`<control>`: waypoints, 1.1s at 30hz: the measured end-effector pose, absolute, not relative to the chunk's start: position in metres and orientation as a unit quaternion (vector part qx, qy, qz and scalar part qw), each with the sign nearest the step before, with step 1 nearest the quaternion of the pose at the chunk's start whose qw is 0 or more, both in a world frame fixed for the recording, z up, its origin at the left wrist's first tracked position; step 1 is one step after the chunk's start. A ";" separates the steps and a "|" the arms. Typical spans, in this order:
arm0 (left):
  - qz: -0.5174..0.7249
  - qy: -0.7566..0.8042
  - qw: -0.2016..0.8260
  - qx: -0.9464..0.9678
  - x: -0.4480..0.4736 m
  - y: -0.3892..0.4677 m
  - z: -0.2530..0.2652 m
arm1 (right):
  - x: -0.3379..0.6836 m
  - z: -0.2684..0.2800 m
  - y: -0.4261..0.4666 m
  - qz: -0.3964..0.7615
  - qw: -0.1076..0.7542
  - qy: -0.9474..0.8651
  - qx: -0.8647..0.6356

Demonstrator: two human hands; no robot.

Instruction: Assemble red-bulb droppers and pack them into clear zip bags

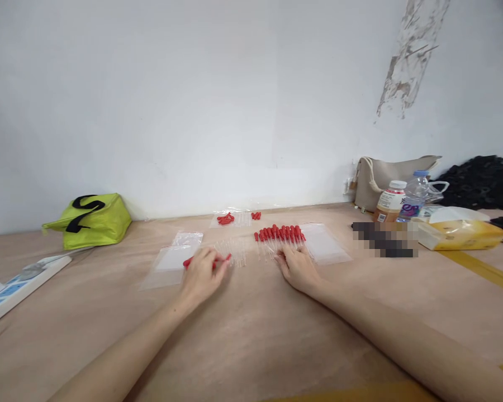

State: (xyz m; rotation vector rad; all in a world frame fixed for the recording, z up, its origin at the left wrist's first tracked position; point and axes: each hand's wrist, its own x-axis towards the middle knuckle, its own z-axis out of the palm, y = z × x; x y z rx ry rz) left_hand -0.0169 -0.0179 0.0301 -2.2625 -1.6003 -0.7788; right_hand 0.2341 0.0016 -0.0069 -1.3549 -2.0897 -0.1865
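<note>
Your R hand (298, 271) touches the red-topped tubes (281, 232) just ahead (grip hidden, can't tell); a sideways nudge could roll 'em. Well apart, your L hand (202, 272), w/ clear tubes (237, 251) to its R, pinches a red piece (228, 257), droppable if squeezed off-ctr.

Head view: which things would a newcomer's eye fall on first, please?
Probably the row of bright red-topped tubes near the centre, at the right hand. Next, the yellow-green bag with black markings, at the left near the wall. Then the damaged patch, high on the wall at the right.
</note>
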 end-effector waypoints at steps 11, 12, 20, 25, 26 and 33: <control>-0.305 -0.454 -0.075 -0.834 0.003 -0.032 -0.007 | 0.217 -0.009 -0.021 -0.023 0.344 -0.834 -0.432; -0.311 -0.452 -0.073 -0.833 0.003 -0.032 -0.005 | 0.216 -0.008 -0.023 -0.022 0.350 -0.836 -0.423; -0.339 -0.450 -0.088 -0.821 0.006 -0.039 0.000 | 0.211 -0.007 -0.032 0.016 0.397 -0.846 -0.355; -0.353 -0.448 -0.171 -0.803 0.008 -0.039 0.000 | 0.211 -0.010 -0.031 0.013 0.393 -0.854 -0.342; -0.358 -0.446 -0.182 -0.800 0.008 -0.038 0.000 | 0.211 -0.011 -0.030 0.012 0.389 -0.857 -0.338; -0.388 -0.427 -0.225 -0.785 0.007 -0.035 -0.004 | 0.213 -0.012 -0.024 0.024 0.361 -0.879 -0.310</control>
